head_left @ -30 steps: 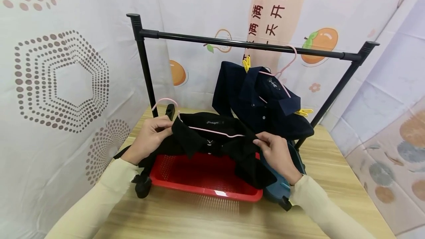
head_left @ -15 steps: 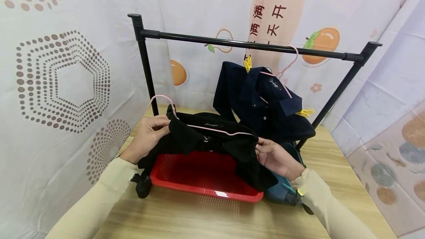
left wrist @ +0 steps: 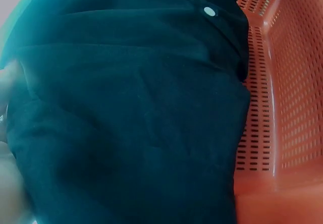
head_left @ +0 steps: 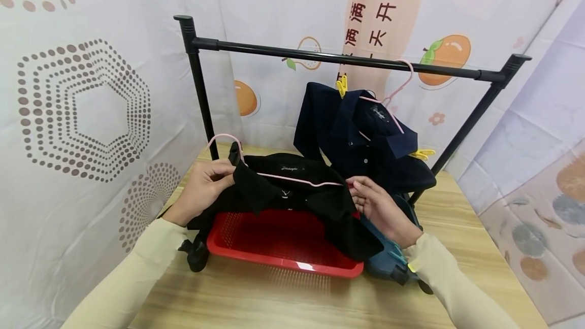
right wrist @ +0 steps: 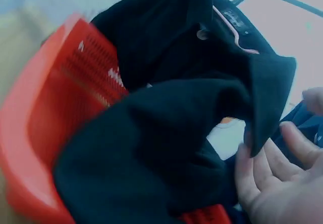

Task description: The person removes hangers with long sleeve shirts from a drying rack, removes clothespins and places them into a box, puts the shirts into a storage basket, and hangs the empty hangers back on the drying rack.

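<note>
A black collared shirt (head_left: 333,207) is held up over a red basket (head_left: 283,263), with a pink hanger (head_left: 292,179) lying inside its neck. The hanger's hook sticks out at the left. My left hand (head_left: 201,187) pinches the shirt beside the collar, near the hook; dark cloth (left wrist: 141,118) fills most of the left wrist view. On the other side, my right hand (head_left: 379,207) is at the right end of the collar. In the right wrist view its fingers (right wrist: 260,168) reach behind the collar tip, while the thumb stands apart from the cloth.
Behind the hands stands a black clothes rack (head_left: 292,56). A navy shirt (head_left: 329,121) hangs from its bar on a pink hanger (head_left: 402,85), with yellow clips (head_left: 342,86) at its shoulders. A blue basket (head_left: 381,263) sits right of the red one, on a wooden table (head_left: 256,298).
My right hand has loosened from its pinch on the collar, and its fingers have spread. The hanger's hook has shifted slightly left. My left hand keeps its hold.
</note>
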Demonstrator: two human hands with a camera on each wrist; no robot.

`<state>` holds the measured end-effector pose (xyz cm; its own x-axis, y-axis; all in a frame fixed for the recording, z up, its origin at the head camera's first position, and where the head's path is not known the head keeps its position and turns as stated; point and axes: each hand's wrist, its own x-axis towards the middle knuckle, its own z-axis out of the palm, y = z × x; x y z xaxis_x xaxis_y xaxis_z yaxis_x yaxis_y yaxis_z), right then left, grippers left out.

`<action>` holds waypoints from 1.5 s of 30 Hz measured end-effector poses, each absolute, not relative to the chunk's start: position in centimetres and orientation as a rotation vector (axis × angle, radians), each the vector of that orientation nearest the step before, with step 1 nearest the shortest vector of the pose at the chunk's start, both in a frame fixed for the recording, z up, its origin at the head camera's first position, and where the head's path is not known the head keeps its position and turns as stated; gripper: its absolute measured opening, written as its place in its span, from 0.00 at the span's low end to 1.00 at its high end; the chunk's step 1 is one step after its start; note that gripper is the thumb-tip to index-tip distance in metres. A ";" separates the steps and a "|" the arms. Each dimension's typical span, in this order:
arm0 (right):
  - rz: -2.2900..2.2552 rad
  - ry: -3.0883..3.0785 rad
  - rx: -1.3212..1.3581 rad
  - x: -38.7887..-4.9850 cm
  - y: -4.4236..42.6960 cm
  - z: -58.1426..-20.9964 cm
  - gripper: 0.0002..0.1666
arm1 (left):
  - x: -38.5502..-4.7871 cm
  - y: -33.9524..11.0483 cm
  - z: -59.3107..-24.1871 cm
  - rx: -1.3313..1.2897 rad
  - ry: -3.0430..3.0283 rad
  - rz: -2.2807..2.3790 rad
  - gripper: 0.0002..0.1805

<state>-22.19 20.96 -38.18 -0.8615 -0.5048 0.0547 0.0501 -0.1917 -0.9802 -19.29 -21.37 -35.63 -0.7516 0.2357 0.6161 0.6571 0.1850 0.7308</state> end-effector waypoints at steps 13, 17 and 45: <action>-1.433 3.056 -0.770 -20.4 19.3 -37.3 0.11 | -19.3 -20.7 -35.5 -0.872 -2.106 -1.556 0.11; -1.566 2.799 -0.702 -20.6 19.7 -37.4 0.15 | -19.3 -20.6 -35.6 -0.873 -2.081 -1.590 0.11; -1.821 1.721 -0.595 -21.4 19.0 -40.7 0.08 | -19.4 -20.0 -35.7 -0.705 -2.048 -1.721 0.07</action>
<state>-21.36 19.04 -40.68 -0.7455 -0.6640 -0.0572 0.0948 -0.0206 -0.9953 -19.41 -19.99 -35.74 -0.8051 0.1363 0.5772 0.5921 0.1273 0.7958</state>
